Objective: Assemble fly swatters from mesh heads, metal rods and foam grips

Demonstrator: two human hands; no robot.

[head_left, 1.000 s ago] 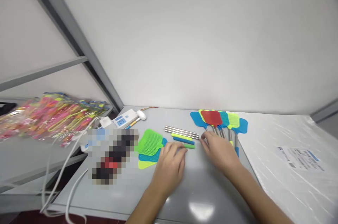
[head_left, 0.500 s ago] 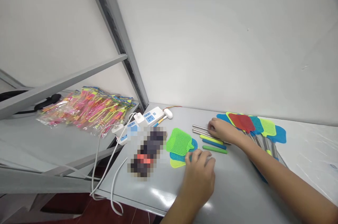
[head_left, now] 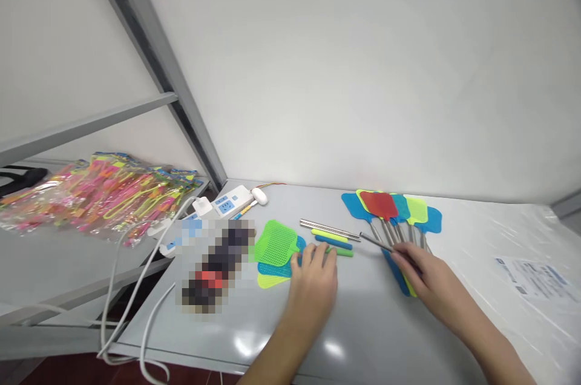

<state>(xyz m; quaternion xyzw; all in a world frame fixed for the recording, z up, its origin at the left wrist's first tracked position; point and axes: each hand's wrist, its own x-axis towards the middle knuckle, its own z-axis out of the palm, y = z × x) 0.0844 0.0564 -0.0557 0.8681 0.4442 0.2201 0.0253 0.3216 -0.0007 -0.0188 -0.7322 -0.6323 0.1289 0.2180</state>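
My right hand is closed around a thin metal rod, whose free end points left and slightly up. Below it and to the right, fly swatters with metal shafts lie fanned out; a red swatter head is on top. My left hand rests low over the table with bent fingers apart, beside a green swatter head and over the left end of a green handle tube. Blue and yellow heads lie under the green one. A yellow tube, a blue tube and metal rods lie beyond my left hand.
White power strips with cables and a small white rounded object sit at the back left. A pixelated dark object lies left of the swatter heads. Bagged colourful items fill the left shelf. Plastic wrapping covers the right side.
My right hand has lifted a metal rod from the group and moved right and nearer me with it. My left hand has shifted slightly toward the green tube. The view has turned right.
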